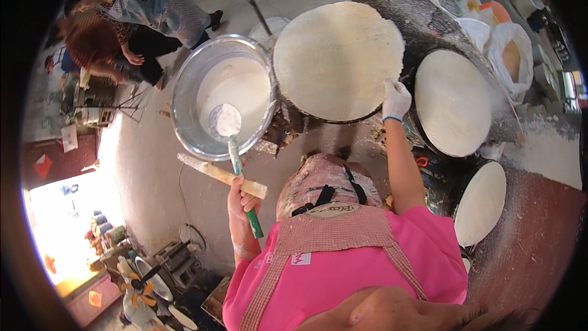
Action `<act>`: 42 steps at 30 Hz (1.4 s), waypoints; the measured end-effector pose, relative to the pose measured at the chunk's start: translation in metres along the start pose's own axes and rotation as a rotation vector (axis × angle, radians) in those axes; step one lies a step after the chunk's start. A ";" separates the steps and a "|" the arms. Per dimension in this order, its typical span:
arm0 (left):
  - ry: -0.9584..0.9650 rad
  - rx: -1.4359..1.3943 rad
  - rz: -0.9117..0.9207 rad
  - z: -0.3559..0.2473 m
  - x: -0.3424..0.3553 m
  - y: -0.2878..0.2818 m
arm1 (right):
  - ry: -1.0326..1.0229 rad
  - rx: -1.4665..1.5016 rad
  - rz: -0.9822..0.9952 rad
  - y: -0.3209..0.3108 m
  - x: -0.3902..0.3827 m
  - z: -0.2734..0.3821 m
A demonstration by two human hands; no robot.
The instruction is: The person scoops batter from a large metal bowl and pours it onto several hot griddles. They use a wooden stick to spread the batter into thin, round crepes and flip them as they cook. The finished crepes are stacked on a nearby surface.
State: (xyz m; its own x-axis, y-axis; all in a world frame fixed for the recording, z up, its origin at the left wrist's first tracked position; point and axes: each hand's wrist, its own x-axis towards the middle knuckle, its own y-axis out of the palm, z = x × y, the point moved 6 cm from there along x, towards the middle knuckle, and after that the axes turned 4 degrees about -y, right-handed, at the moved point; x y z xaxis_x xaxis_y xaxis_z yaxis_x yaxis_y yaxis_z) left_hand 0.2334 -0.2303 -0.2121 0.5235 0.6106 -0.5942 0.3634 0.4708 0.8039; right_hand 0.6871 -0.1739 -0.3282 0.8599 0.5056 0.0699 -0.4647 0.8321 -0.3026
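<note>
My left hand [244, 195], bare, is closed round the green handle of a ladle [228, 121]. The ladle's white-coated bowl is over the metal basin [177, 101], which contains pale batter [236, 83]. A flat wooden stick [208, 168] crosses the handle at the same hand and seems gripped with it. In a white glove with a blue band at the wrist, my right hand [397, 99] has its fingers closed on the right edge of a large round thin pancake [337, 58]. That pancake lies on a dark round griddle, and the fingertips are partly hidden.
Two more griddles with pale rounds, one [453, 101] beside my right hand and another [481, 203] nearer me, stand at the right. White bags [511, 55] are beyond a floury board [422, 21]. Other people [147, 12] are at the upper left; a fan [139, 288] stands lower left.
</note>
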 end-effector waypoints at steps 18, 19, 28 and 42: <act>-0.088 0.376 -0.177 -0.117 0.003 -0.009 | -0.421 0.003 -0.370 -0.008 -0.122 0.187; -0.099 0.413 -0.199 -0.125 0.002 -0.006 | -0.436 0.101 -0.410 -0.006 -0.131 0.195; -0.262 0.802 -0.305 -0.139 0.020 0.005 | -0.148 0.052 -0.545 -0.141 -0.169 0.212; -0.945 1.327 -0.071 0.128 -0.049 -0.025 | 0.259 0.036 -1.429 -0.499 -0.649 0.077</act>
State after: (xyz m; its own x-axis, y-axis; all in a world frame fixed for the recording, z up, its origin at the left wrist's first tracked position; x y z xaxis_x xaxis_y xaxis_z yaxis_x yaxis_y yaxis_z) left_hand 0.2975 -0.3531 -0.1999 0.5558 -0.2078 -0.8049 0.5155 -0.6734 0.5298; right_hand 0.3447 -0.8993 -0.1496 0.5958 -0.7951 0.1135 0.8030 0.5876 -0.0991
